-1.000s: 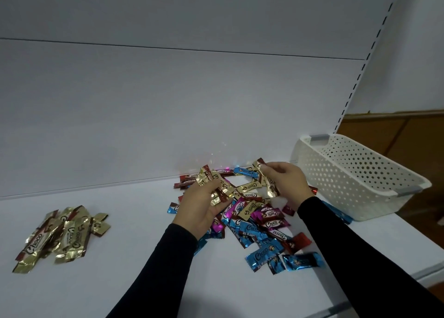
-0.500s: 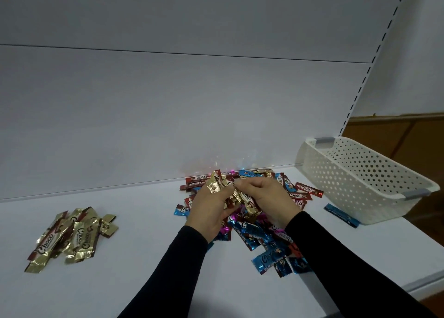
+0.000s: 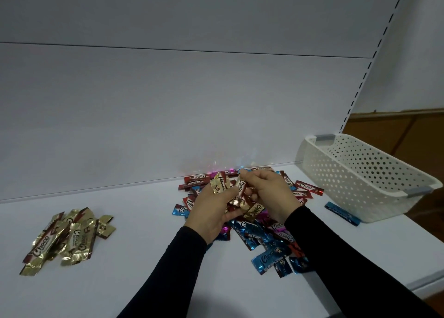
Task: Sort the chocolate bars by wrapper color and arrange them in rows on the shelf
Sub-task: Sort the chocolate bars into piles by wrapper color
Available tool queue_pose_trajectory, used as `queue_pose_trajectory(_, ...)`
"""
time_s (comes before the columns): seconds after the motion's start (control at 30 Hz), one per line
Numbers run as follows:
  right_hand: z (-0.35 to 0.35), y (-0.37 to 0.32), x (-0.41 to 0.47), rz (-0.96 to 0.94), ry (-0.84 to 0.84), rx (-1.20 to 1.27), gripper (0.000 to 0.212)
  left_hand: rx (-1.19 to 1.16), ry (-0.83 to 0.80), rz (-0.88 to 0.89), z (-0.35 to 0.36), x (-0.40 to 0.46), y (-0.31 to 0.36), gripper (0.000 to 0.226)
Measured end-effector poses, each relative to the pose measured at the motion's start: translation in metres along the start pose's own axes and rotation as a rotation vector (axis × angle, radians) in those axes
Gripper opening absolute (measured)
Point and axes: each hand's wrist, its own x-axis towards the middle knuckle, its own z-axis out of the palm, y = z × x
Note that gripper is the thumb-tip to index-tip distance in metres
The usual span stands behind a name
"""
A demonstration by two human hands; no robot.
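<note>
From my head camera, much of the mixed pile of bars [image 3: 262, 233] is hidden under my hands and black sleeves, so I cannot count what lies beneath them, and the small print on the wrappers is too blurred to read beyond the brand word. My left hand [image 3: 211, 212] grips a bunch of gold bars [image 3: 222, 185], its fingers curled round them just above the pile. My right hand [image 3: 269, 195] pinches another gold bar [image 3: 241, 185] by its upper end, right beside the left hand's bunch and touching it. Red, blue and pink wrappers spread on the white shelf [image 3: 144, 281] under and around both hands, against the back panel. Well apart to my left lies the sorted gold heap [image 3: 69, 238], loosely overlapped. To my right stands a white perforated basket [image 3: 365, 180], tilted, with one blue bar [image 3: 342, 213] lying just beside its near wall.
</note>
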Motion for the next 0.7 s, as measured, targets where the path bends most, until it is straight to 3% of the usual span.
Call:
queue_pose_trajectory(0.07,-0.011,0.001,0.006,-0.031,0.051,-0.067,0.022,-0.017,0.042,-0.008,-0.001,0.002,0.001,0.017)
queue_pose_trajectory(0.23,-0.053,0.012,0.041,-0.176,0.354,-0.784,0.026,-0.085,0.122,0.025,-0.005,0.008,0.000,0.046)
queue_pose_trajectory(0.47,-0.045,0.011,0.071,-0.007,0.291,-1.263,0.047,-0.118,0.135,0.044,-0.005,0.012,0.001,0.036)
queue_pose_trajectory(0.7,-0.035,-0.012,0.074,0.180,0.148,-1.301,0.042,-0.128,0.151,0.031,-0.005,0.010,0.003,0.041)
